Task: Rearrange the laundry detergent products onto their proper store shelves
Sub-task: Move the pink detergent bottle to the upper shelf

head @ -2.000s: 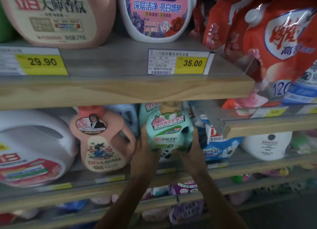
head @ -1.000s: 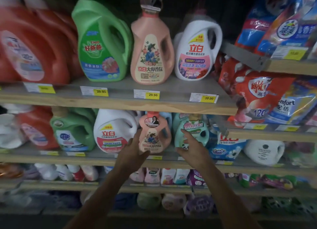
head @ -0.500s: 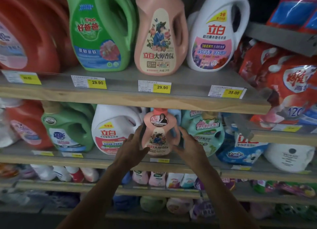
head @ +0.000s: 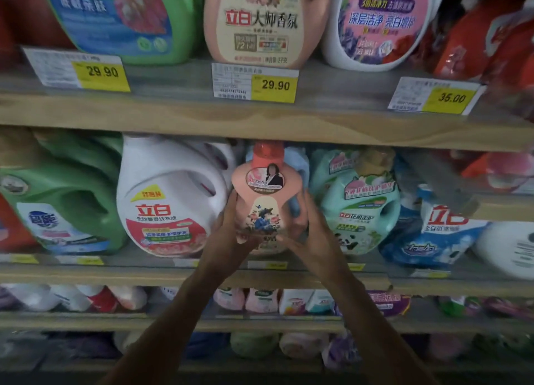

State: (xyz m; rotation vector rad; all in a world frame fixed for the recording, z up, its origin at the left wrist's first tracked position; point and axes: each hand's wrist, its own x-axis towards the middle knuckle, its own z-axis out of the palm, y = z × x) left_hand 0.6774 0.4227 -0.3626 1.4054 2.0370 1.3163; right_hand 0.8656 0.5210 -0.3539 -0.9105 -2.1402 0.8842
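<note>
**Both hands on the small peach bottle, mid-shelf**

Your left hand (head: 228, 234) and right hand (head: 312, 234) clasp the small peach bottle (head: 265, 199) from either side, low on its body. The fingers of each grip curl round its flanks and the thumbs come in across the front label. Taking it low and from both sides keeps it upright and keeps the cap clear of the upper shelf (head: 173, 116), which hangs close above it.

The bottle stands at the front of the middle shelf (head: 115, 272), squeezed between the white jug (head: 170, 199) on its left and the teal bottle (head: 361, 205) on its right. A pale blue bottle (head: 299, 165) sits just behind it. Your hands hide its base, so you cannot tell whether it rests on the shelf or is already lifted.

Directly overhead stands a large peach bottle (head: 260, 23) with the same artwork, above a 29.90 price tag (head: 255, 81). That likeness suggests the small one is misfiled among unlike neighbours, though its proper slot is not evident here.

The gap is narrow, so draw the bottle straight toward you. Any twist is likely to nudge the jug or the teal bottle.
</note>
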